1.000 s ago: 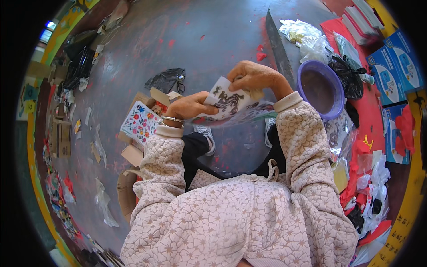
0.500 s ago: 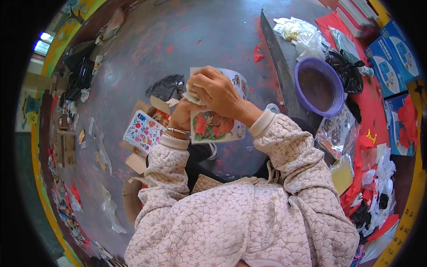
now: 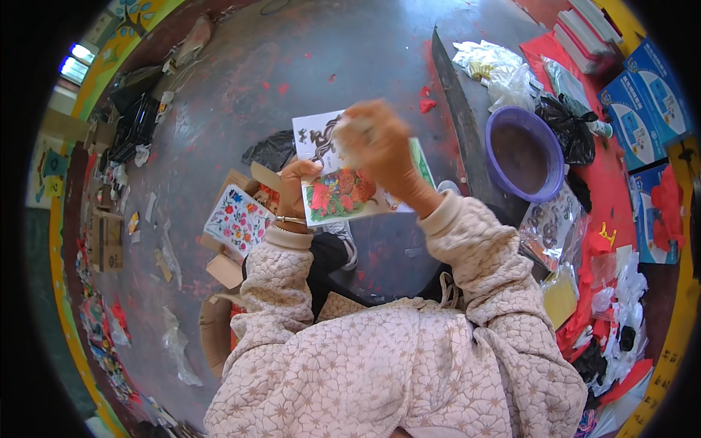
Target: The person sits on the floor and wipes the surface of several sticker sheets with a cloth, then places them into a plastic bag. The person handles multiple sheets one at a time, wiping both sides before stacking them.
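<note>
Plainly, the left hand (image 3: 294, 191) pinches a patterned sheet (image 3: 342, 191).

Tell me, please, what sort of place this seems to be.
Possibly an informal indoor craft workspace: a held sheet printed with red flowers, a purple basin and an open cardboard box suggest it.

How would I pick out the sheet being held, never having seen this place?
Over the grey floor, find the left hand. That hand holds a printed sheet by its left edge. Dark curls above red and green set it apart from the flowered sheet to its left, with small blooms on white.
</note>
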The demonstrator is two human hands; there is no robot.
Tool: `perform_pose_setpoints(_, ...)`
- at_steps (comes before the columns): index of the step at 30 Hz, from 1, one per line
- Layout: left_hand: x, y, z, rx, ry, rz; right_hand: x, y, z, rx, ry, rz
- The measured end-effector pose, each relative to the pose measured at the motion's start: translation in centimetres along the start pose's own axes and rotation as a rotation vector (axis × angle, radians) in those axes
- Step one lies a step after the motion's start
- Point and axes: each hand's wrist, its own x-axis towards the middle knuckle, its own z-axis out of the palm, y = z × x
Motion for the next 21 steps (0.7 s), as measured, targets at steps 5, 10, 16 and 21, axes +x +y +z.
perform_pose_setpoints(5,-1.8,1.4,-3.1,0.294,0.023,0.169,1.0,4.6,-0.3,-0.341,0.043,0.078)
perform_pose_setpoints(10,-2.0,3.5,-2.7,0.196,0.039,0.359,2.2,12.7,-4.9,0.200,0.222,0.961)
perform_pose_setpoints(16,-3.6,6.4,-0.6,-0.017,-0.200,0.434,1.8,6.8,-8.5,1.036,-0.466,1.252)
perform_pose_setpoints(21,-2.4,4.6,-0.5,0.015,-0.224,0.447,-2.0,1.7,-2.9,1.210,-0.532,1.276)
